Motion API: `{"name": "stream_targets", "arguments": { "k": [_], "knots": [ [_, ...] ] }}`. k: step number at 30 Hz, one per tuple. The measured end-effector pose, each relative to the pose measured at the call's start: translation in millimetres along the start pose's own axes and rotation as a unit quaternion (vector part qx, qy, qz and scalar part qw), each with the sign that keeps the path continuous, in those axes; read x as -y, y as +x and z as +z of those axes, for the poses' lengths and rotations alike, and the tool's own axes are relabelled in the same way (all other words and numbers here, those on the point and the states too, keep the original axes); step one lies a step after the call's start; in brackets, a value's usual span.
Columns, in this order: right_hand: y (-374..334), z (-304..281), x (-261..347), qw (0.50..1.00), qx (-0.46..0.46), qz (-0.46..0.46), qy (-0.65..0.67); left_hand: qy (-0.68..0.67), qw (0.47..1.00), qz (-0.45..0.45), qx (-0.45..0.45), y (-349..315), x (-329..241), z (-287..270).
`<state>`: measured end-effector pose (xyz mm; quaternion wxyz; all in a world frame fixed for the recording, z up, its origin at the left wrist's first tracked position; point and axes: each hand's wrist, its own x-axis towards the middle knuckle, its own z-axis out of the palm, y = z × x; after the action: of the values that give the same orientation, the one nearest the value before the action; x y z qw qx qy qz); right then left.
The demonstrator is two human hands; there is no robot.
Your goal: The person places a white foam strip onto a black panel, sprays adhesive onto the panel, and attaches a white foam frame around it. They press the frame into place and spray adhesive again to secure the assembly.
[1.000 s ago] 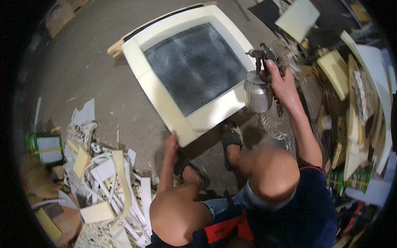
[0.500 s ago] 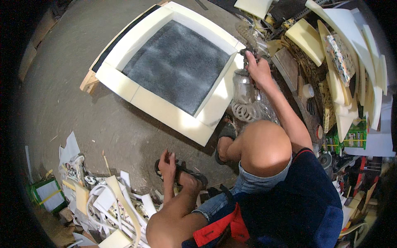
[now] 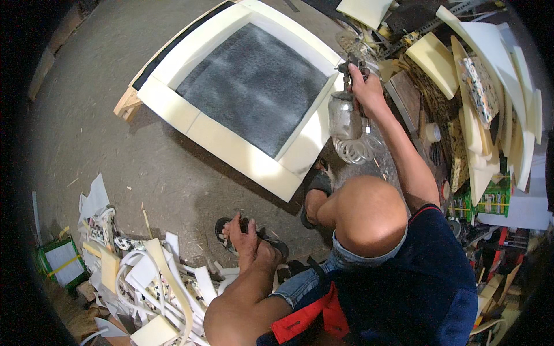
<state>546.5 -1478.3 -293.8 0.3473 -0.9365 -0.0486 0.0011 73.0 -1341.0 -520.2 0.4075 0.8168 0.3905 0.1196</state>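
My right hand (image 3: 368, 91) is wrapped round a spray gun (image 3: 344, 118) with a metal cup hanging under it. The gun is at the right edge of a square frame of cream foam blocks (image 3: 222, 140), its nozzle toward the frame. Inside the frame lies a dark grey panel (image 3: 248, 86) with whitish, misty streaks over it. A coiled clear hose (image 3: 356, 151) hangs below the gun's cup. Low down by my sandalled foot, my left hand (image 3: 244, 241) holds nothing, its fingers apart.
Wooden battens (image 3: 127, 105) show under the frame's left corner. White and cream foam offcuts (image 3: 156, 277) are heaped at lower left beside a green-edged pack (image 3: 60, 262). Curved foam sheets (image 3: 496, 75) stand stacked at right, near a roll of tape (image 3: 432, 132).
My right hand and the spray gun have shifted slightly right in the picture, as has the foam frame with the view. My left hand has moved a little right, its fingers more spread.
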Motion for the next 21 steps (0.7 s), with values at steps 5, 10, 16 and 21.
{"name": "stream_targets", "arguments": {
  "k": [5,10,16,21],
  "knots": [
    [11.9,8.6,-7.0,0.995,-0.005,-0.031,-0.09,-0.006,1.0,0.006,-0.008,-0.9,4.3,3.2],
    [20.6,17.5,16.8,0.992,-0.02,-0.094,-0.079,0.008,1.0,-0.001,-0.001,-0.3,1.5,1.3],
    [30.1,29.8,66.6,0.996,0.031,-0.064,-0.055,-0.034,0.999,-0.002,-0.028,0.6,-1.0,1.7],
    [40.5,46.3,87.2,0.989,0.0,-0.121,-0.083,-0.033,0.999,0.014,-0.039,-0.4,1.5,5.5]
  ]
}}
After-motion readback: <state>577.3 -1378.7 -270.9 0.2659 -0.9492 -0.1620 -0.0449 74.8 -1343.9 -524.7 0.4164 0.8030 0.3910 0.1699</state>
